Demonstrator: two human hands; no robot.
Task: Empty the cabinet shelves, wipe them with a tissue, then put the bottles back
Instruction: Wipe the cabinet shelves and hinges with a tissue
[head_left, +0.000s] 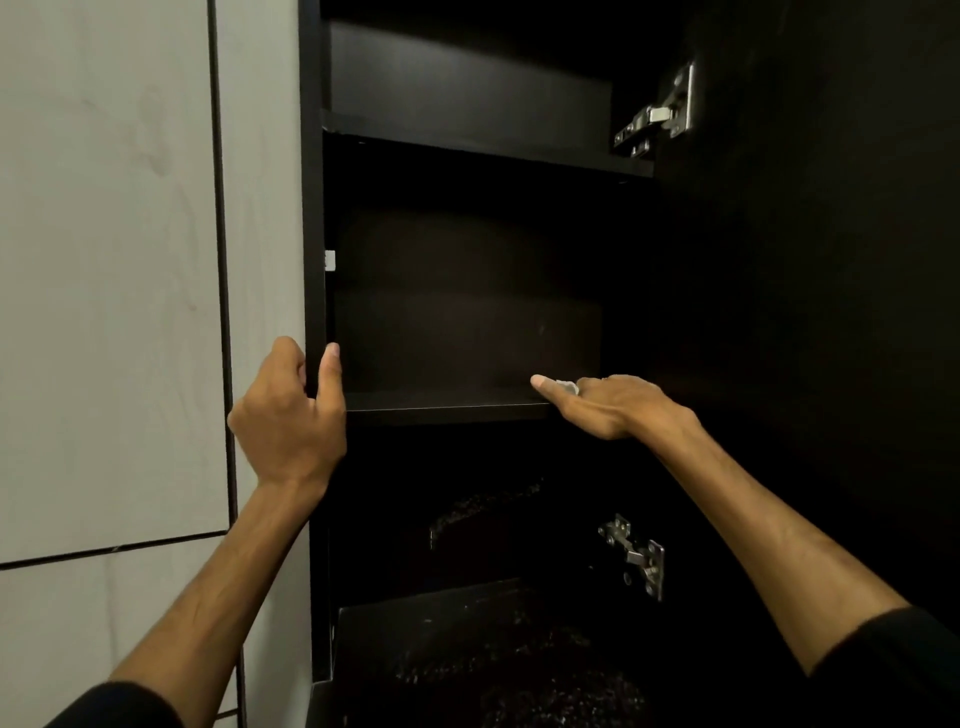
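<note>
Wiping stage; shelves bare, bottles not yet back.
Right hand (618, 408) presses tissue (567, 387) on middle shelf (447, 402) at centre frame; left hand (291, 415) grips cabinet edge (313, 260).

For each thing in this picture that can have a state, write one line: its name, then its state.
Cabinet door: swung open.
Middle shelf: no bottles on it.
Upper shelf: no bottles visible.
Tissue: crumpled, pressed on the middle shelf.
Left hand: grips the cabinet's side panel.
Right hand: holds the tissue.
</note>
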